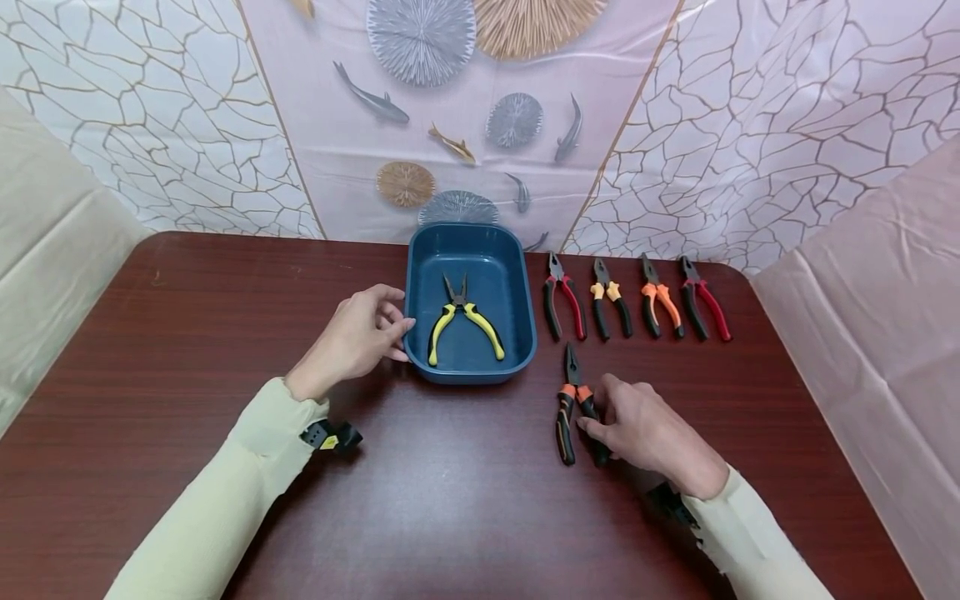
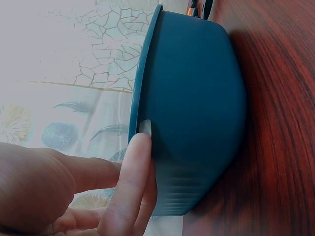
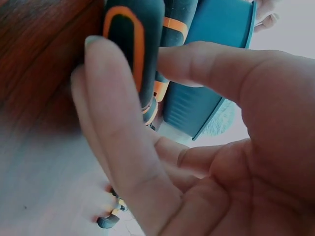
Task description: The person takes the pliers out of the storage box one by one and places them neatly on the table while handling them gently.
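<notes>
A blue tray (image 1: pixel 471 377) holds a pair of long-nose pliers with yellow and black handles (image 1: pixel 483 323), jaws pointing away. My left hand (image 1: pixel 358 333) grips the tray's left rim; in the left wrist view a fingertip (image 2: pixel 146 129) presses the outer wall just under the lip. To the right of the tray, black-and-orange long-nose pliers (image 1: pixel 566 425) lie on the table, handles spread. With thumb and fingers on either side, my right hand (image 1: pixel 645 423) pinches their right handle (image 3: pixel 152 49), seen close up in the right wrist view.
Along the table's back right stand out several pliers in a row: red-black (image 1: pixel 552 296), yellow-black (image 1: pixel 602 312), orange-black (image 1: pixel 658 300) and another red-black pair (image 1: pixel 703 300). The dark wooden table (image 1: pixel 442 500) ends at a patterned cloth (image 1: pixel 450 167) behind.
</notes>
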A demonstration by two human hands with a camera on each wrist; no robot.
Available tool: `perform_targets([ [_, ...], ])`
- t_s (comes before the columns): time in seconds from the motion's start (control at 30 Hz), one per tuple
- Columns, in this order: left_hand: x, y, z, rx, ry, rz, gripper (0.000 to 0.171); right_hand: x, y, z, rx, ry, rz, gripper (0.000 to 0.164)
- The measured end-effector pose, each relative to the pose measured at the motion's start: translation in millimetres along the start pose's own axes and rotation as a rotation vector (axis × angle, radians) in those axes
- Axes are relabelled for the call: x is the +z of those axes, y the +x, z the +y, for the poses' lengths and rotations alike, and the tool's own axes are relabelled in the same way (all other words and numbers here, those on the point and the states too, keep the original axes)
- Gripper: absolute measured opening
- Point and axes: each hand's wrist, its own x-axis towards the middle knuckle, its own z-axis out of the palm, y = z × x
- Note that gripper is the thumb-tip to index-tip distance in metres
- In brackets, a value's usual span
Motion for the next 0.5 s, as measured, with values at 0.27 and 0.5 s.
perform_targets([
  [0.27,0.8,1.1,-1.6,0.007,0.01,-0.003,0.05,-2.3,1.2,-1.6,0.018,-0.056,0.035,0.03],
  [0.5,-0.6,0.6,-1.5,0.011,0.011,-0.001,0.05,-10.8,1.8,-5.5,0.036,-0.06,0.076,0.03],
])
